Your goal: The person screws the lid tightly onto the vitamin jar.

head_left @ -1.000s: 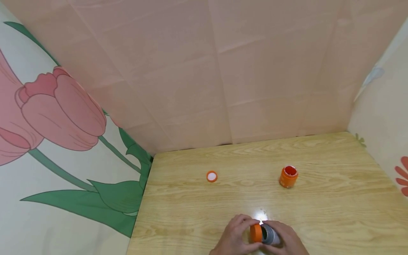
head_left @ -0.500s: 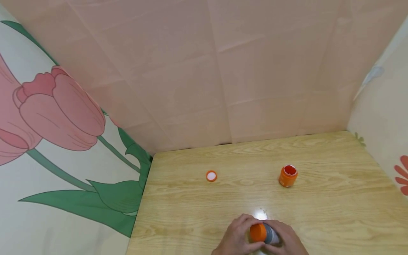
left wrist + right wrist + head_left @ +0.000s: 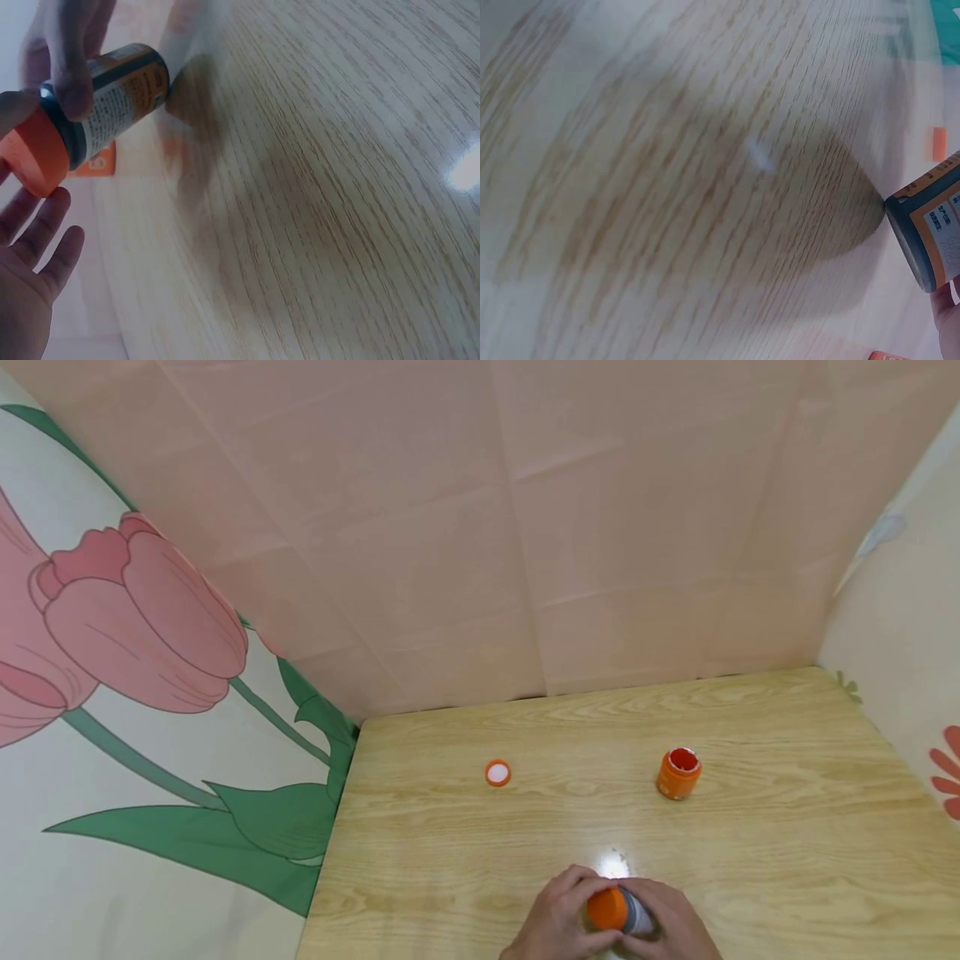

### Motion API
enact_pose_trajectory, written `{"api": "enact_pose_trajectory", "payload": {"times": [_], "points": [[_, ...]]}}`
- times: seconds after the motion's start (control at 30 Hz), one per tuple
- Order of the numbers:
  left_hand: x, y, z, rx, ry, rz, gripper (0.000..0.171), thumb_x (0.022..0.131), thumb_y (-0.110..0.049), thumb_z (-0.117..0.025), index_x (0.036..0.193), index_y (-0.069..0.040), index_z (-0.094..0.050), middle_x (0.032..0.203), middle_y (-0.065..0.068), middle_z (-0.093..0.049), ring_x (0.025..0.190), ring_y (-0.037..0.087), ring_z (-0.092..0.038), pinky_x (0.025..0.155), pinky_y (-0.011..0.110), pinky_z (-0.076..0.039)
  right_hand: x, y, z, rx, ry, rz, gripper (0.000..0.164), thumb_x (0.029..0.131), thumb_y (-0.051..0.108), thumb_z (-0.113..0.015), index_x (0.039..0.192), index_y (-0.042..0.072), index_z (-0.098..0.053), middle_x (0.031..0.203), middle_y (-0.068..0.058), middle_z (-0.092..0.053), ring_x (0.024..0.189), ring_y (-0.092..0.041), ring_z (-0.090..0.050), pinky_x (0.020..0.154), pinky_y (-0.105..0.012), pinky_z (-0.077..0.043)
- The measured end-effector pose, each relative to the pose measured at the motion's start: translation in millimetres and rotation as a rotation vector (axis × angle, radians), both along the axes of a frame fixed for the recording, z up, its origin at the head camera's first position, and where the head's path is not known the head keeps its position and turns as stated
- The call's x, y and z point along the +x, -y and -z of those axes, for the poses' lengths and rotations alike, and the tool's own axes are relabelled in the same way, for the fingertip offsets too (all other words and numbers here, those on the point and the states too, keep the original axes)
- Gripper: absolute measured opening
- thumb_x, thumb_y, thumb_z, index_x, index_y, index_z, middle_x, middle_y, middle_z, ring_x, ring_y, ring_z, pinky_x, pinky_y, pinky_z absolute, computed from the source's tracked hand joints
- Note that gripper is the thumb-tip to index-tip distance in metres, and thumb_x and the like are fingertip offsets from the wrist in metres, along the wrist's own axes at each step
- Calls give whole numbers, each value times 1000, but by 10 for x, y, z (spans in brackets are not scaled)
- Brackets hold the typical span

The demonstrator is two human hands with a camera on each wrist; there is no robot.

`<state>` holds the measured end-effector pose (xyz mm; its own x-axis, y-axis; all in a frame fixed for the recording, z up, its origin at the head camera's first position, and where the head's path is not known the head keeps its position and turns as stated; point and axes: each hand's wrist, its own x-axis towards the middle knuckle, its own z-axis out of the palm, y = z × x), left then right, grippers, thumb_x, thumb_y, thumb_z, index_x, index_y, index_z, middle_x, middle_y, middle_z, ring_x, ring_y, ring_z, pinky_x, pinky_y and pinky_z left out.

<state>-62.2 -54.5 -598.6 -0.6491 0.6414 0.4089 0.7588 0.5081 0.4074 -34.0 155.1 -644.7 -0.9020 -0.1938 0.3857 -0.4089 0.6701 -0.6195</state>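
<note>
Near the front edge of the head view, both hands are on a small dark grey bottle (image 3: pixel 640 913) with a printed label, tilted with its base edge close over the table. An orange cap (image 3: pixel 37 154) covers its mouth. My left hand (image 3: pixel 551 917) pinches the cap between thumb and fingertips; in the left wrist view its other fingers are spread below. The right hand (image 3: pixel 677 920) grips the bottle's body near the neck. In the right wrist view the bottle's base (image 3: pixel 911 244) shows at the right edge, with most of that hand out of frame.
Farther back on the wood-grain table (image 3: pixel 420 843), an uncapped orange jar (image 3: pixel 678 775) with red inside stands on the right. An orange lid (image 3: pixel 498 772) lies white side up to its left. A pink covering (image 3: pixel 450 568) hangs behind; a tulip-patterned panel (image 3: pixel 150 635) borders the left.
A second ago the cap was held apart from the bottle, whose dark opening showed. The cap has moved onto the mouth, hiding it. The jar and lid stay put.
</note>
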Motion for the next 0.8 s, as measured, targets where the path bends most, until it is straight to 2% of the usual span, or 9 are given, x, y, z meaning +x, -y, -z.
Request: {"api": "enact_pose_trajectory", "payload": {"times": [0.13, 0.27, 0.43, 0.53, 0.63, 0.8], "points": [[-3, -3, -4, -5, -3, 2, 62, 77, -38, -84, 132, -21, -60, 115, -8, -60, 102, -3, -58, 92, 4, -40, -9, 3, 14, 3, -44, -6, 71, 54, 35, -95, 119, 21, -68, 108, 14, -70, 93, 1, -63, 78, -31, -56], [-16, -1, -24, -13, -27, 38, 58, 78, -37, -84, 129, -19, -62, 120, -6, -60, 108, 0, -58, 97, 6, -40, -5, 4, 27, 10, -78, 5, 71, 55, 39, -95, 118, 20, -69, 107, 12, -71, 93, -1, -64, 80, -25, -53], [-39, 11, -30, -32, -28, 85, 52, 79, -32, -83, 126, -20, -63, 125, -3, -60, 115, 4, -57, 103, 10, -39, -14, 9, 35, 7, -71, 12, 69, 56, 43, -94, 118, 23, -69, 107, 14, -71, 93, -1, -64, 79, -25, -53], [-40, 16, -19, -40, -21, 95, 54, 80, -31, -83, 128, -21, -61, 127, -3, -60, 116, 6, -57, 103, 11, -39, -24, 7, 30, 8, -86, 6, 70, 56, 43, -94, 118, 22, -69, 106, 14, -71, 92, 0, -64, 80, -19, -51], [-21, 16, -7, -44, 4, 69, 61, 81, -38, -81, 135, -22, -57, 129, -3, -58, 115, 6, -55, 101, 10, -39, -26, 4, 16, 1, -95, -12, 71, 55, 42, -94, 118, 20, -69, 106, 12, -71, 92, -2, -64, 82, -17, -49], [19, -5, -5, -64, 58, -60, 64, 81, -54, -75, 134, -24, -55, 122, -8, -59, 109, 1, -56, 94, 10, -42, 3, 15, -43, -16, 42, 9, 67, 61, 47, -90, 119, 23, -67, 108, 17, -69, 93, 3, -61, 80, -27, -54]]}}
